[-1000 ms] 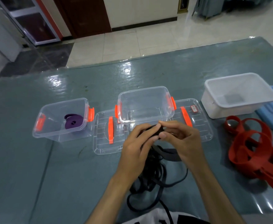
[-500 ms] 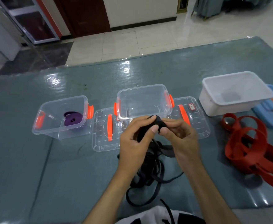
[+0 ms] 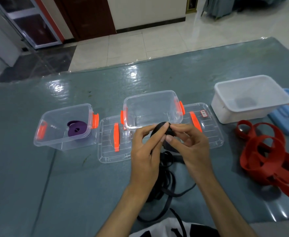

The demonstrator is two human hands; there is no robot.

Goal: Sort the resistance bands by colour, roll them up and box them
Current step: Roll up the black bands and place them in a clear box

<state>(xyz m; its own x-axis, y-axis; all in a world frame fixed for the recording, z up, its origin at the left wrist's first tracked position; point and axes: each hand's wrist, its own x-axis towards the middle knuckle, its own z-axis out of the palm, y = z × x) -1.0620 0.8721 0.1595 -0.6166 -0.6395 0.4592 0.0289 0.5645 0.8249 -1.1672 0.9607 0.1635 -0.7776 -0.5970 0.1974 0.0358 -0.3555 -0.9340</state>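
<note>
Black band [image 3: 164, 132] roll is being pinched between left hand [image 3: 145, 151] and right hand [image 3: 189, 147], just in front of the middle clear box [image 3: 153, 109]; loose tail is trailing onto the table [image 3: 37, 185].

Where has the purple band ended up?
The rolled purple band lies inside the clear box on the left of the head view, beside a flat clear lid on the table.
</note>
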